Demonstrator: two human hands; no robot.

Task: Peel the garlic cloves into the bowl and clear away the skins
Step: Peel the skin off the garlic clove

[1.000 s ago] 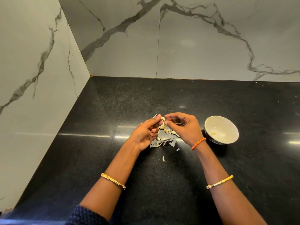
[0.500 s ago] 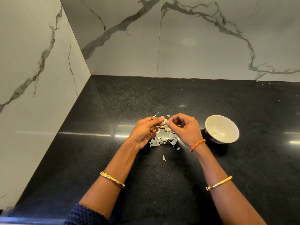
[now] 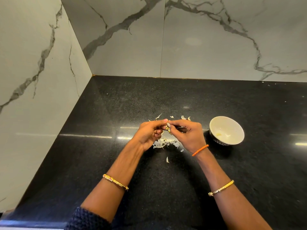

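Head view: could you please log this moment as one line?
left hand: pinches clove | right hand: picks at clove | skins: on counter | bowl: right of hands

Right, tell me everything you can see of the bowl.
The bowl is small and round, looks ceramic, with a glossy cream inside and a dark outside bearing a pale pattern near its base. It stands upright on the black speckled countertop, to the right of the person's right hand and apart from it. Neither hand touches it. Inside lie a few small pale yellowish bits, probably peeled garlic, too small to tell for sure.
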